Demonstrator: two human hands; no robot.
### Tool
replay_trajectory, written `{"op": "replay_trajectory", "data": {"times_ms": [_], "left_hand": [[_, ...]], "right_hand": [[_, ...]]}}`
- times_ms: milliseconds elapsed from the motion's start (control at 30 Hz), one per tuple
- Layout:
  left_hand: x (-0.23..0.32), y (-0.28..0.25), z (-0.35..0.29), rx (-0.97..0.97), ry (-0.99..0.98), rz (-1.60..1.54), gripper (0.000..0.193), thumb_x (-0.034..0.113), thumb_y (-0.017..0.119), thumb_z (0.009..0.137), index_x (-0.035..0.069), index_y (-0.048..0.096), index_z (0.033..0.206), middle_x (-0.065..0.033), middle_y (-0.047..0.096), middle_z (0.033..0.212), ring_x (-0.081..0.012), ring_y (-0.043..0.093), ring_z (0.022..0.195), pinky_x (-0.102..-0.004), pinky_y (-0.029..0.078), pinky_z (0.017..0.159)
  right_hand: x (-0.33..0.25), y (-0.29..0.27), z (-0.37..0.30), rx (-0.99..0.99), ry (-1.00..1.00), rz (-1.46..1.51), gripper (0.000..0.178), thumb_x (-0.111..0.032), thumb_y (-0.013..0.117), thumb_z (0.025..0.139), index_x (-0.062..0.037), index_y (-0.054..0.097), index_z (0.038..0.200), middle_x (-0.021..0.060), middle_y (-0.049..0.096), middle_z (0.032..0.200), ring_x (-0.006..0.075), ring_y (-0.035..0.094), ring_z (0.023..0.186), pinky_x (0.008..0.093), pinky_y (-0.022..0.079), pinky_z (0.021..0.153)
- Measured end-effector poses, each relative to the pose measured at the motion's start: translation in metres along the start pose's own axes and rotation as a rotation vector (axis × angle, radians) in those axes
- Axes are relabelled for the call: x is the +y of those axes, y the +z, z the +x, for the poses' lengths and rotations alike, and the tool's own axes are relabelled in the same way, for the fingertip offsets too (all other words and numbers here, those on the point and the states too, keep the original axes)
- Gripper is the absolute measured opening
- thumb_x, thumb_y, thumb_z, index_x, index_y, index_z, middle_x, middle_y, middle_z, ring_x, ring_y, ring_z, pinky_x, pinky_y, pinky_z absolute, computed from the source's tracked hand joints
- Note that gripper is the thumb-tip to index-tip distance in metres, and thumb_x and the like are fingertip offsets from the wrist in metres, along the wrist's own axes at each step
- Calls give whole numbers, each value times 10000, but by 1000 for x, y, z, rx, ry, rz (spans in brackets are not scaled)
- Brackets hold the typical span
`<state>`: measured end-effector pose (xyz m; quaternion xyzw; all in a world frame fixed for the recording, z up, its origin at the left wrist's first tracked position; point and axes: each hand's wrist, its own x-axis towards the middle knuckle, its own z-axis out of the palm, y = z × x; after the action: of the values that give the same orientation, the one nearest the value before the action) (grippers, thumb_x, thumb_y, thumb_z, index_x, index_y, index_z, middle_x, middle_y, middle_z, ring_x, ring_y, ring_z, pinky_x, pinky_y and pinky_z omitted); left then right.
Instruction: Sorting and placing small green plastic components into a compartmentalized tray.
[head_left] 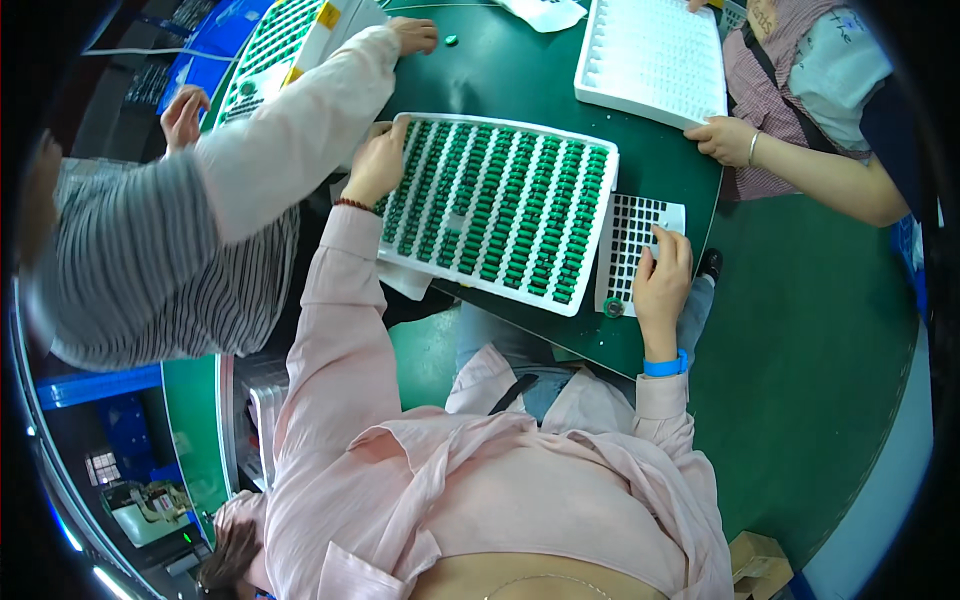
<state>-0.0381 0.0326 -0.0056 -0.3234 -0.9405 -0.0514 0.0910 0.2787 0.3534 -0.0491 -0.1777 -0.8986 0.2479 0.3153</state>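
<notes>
A white tray (612, 190) filled with rows of green ring-shaped parts (490, 215) lies tilted on the green table in front of me. My left hand (376, 168) is closed on the tray's far left corner. To the right of the tray, partly under its edge, is a white sheet (672, 212) bearing rows of small black pads. My right hand (664, 282) rests over that sheet with thumb and forefinger bent together at the pads; whatever may be between them is too small to make out. One green ring-shaped part (613, 308) sits on the sheet's near corner.
A co-worker's sleeved arm (300, 130) reaches across at the left, near another tray of green parts (275, 45). At the far right, another person's hand (722, 140) touches a white tray (650, 95). A small green part (451, 40) lies loose on the table (520, 80).
</notes>
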Motion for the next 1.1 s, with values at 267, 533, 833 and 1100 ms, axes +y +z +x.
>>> {"op": "replay_trajectory", "data": {"times_ms": [267, 533, 833, 1100], "left_hand": [[-20, -1, -17, 131, 33, 133, 491, 49, 467, 874, 124, 535, 1354, -291, 596, 1221, -464, 534, 1184, -493, 428, 1022], [72, -70, -138, 337, -151, -272, 237, -7, 657, 783, 37, 698, 1012, -152, 677, 974, -354, 636, 919, -423, 502, 801], [76, -22, -156, 263, -338, -36, 110, 81, 629, 826, 74, 703, 908, -107, 672, 918, -321, 611, 939, -428, 479, 843], [46, -54, -135, 122, -140, -343, 88, -73, 594, 764, 10, 582, 791, -125, 560, 836, -316, 597, 782, -372, 473, 688]], "right_hand": [[-6, 3, -1, -25, 4, -1, 293, -8, 597, 871, 10, 599, 1163, 169, 564, 1116, 358, 580, 1036, 428, 483, 893], [1, 2, 1, -85, 9, -100, 343, 9, 590, 872, 21, 600, 1214, 159, 552, 1095, 336, 598, 980, 418, 501, 843], [3, -5, 8, -83, 50, -130, 312, 2, 596, 852, 5, 606, 1164, 176, 561, 1107, 373, 598, 1005, 439, 500, 855], [4, 2, 13, -5, 87, 5, 250, -17, 596, 876, -54, 639, 1119, 117, 583, 1034, 348, 626, 879, 421, 515, 742]]}}
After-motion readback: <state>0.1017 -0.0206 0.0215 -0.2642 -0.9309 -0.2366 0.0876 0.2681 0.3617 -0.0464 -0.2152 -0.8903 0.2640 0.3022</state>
